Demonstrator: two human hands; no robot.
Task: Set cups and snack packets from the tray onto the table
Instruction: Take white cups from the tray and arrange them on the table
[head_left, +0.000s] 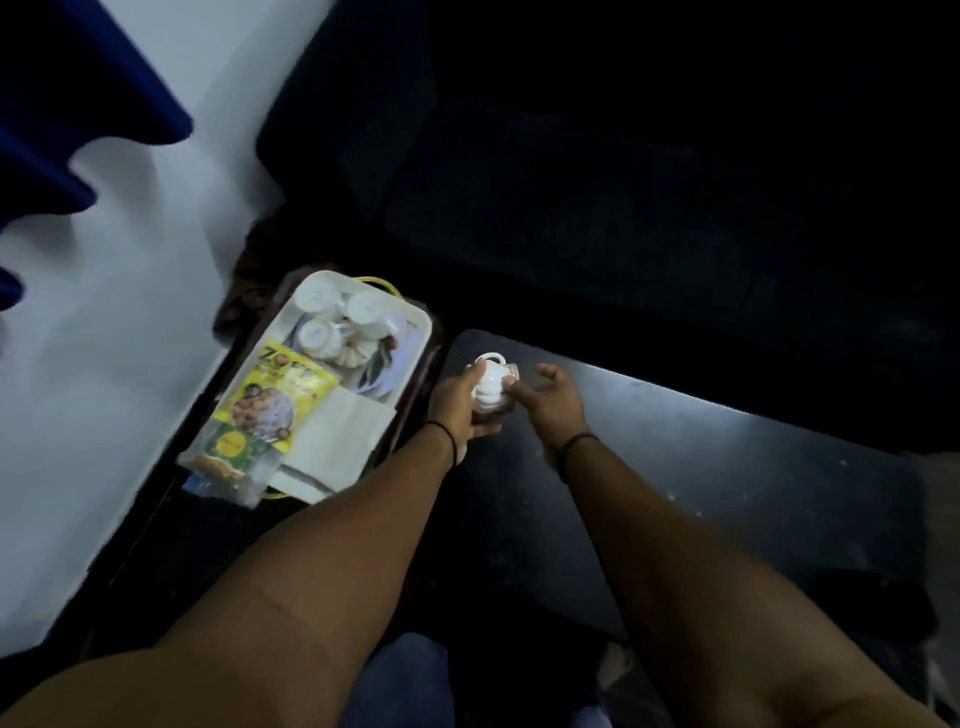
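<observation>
Your left hand (460, 402) grips a white cup (489, 382) over the tabletop's (727, 467) far-left corner; your right hand (553, 402) hovers beside it, fingers loosely spread, holding nothing. The tray (415, 322) sits just left.

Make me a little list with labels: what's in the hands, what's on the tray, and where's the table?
left hand: holds a white cup above the table's near corner
right hand: open, beside the cup, one finger touching it
tray: white, left of the table, still loaded
cups on tray: upside down, at the far end
packets: a yellow one and a green one, at the near end
napkin: white, beside the packets
table: dark, nothing set down that I can see
</observation>
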